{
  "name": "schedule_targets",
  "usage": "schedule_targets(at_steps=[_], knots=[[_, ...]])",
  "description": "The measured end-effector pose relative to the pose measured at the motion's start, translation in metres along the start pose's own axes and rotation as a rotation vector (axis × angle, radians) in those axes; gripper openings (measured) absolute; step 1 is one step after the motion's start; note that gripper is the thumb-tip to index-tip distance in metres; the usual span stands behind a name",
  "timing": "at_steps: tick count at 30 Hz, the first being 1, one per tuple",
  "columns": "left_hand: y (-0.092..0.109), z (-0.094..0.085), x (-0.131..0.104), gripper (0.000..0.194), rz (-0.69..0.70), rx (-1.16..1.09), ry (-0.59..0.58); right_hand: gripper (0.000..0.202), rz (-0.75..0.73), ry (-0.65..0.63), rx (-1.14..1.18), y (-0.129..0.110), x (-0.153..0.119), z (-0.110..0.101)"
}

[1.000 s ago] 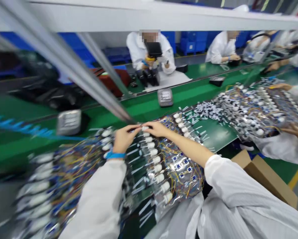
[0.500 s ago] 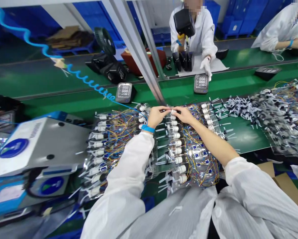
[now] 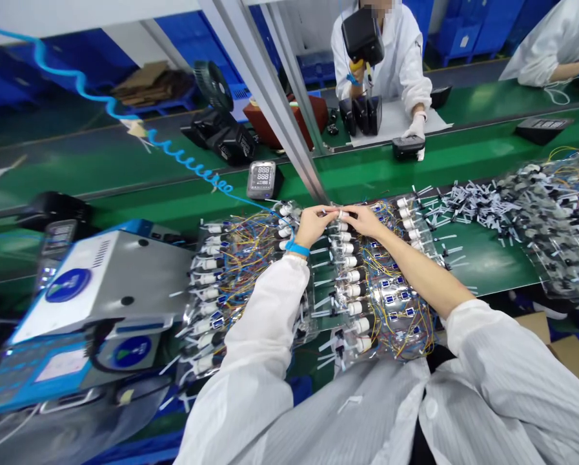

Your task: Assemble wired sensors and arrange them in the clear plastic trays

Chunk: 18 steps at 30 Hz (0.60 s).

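At the far end of a row of white cylindrical parts (image 3: 352,276), my left hand (image 3: 312,226) and my right hand (image 3: 366,221) meet with their fingers pinched. A small white cylindrical part (image 3: 341,216) shows between the fingertips, and my right fingers close on it. What my left fingers pinch is too small and covered to make out. The row's parts have black ends, pale strips on the left and thin coloured wires running right to small blue pieces (image 3: 390,299). A blue band (image 3: 297,248) circles my left wrist.
Another wired batch (image 3: 241,258) lies left, beside a grey-white machine (image 3: 139,278). To the right are a pile of pale strips (image 3: 480,203) and bagged parts (image 3: 555,239). A metal post (image 3: 289,123) rises ahead. Across the bench, a gloved co-worker's hand (image 3: 415,128) touches a black monitor (image 3: 408,147).
The view has shifted, so the bench appears farther right. My hands stay pinched together at the same end of the row. The co-worker's monitor has tipped from face-up display to edge-on.
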State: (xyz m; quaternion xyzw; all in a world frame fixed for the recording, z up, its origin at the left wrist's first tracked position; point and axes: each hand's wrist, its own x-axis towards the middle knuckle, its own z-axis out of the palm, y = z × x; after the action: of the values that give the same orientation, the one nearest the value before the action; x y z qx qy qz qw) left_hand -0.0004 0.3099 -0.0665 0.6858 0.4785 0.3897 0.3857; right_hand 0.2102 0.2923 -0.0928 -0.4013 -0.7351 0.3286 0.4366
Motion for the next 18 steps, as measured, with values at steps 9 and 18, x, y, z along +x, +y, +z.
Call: schedule_targets(at_steps=[9, 18], knots=[[0.003, -0.001, -0.005, 0.035, 0.071, 0.021, 0.003, 0.029, 0.004, 0.122, 0.003, 0.0, 0.001, -0.003], [0.011, -0.005, -0.007, 0.025, 0.168, 0.138, -0.013, 0.032, -0.008, 0.099, 0.004, 0.001, 0.001, -0.006]])
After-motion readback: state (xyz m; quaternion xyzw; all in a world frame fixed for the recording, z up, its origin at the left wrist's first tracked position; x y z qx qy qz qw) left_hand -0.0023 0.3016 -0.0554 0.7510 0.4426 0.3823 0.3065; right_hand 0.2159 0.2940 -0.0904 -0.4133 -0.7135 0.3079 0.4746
